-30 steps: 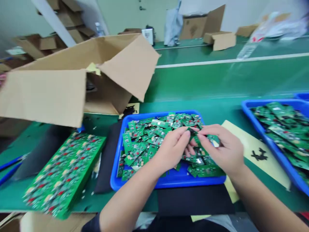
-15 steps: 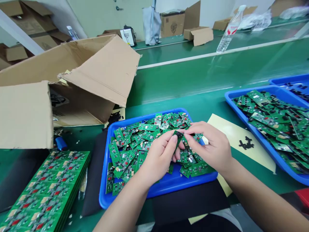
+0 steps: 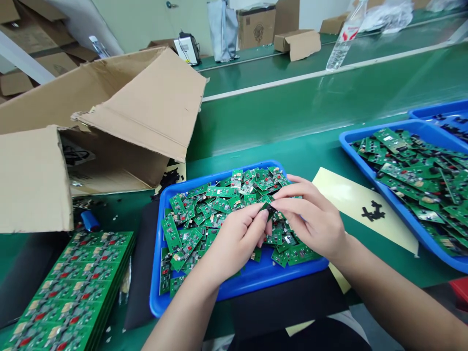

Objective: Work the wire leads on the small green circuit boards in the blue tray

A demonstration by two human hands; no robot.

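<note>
Over the blue tray (image 3: 155, 278), my left hand (image 3: 232, 241) pinches a small green circuit board (image 3: 268, 208) between thumb and fingers. A small black part shows at the board's upper end; most of the board is hidden by the hand. My right hand (image 3: 316, 222) is at that end, fingers stretched and apart, a fingertip touching the black part. Loose green circuit boards (image 3: 190, 239) fill the tray beneath both hands. To the right, small black pieces (image 3: 373, 211) lie in a cluster on a yellow sheet (image 3: 336, 190).
Stacked panels of circuit boards (image 3: 69, 287) lie at left, below an open cardboard box (image 3: 146, 107). A second blue tray (image 3: 365, 175) of boards stands at right, with another tray (image 3: 431, 113) behind it. A plastic bottle (image 3: 345, 41) stands on the ledge.
My right hand's fingers have gone from a pinch at the board's end to stretched out and spread. My left hand keeps the board. The view has shifted slightly.
</note>
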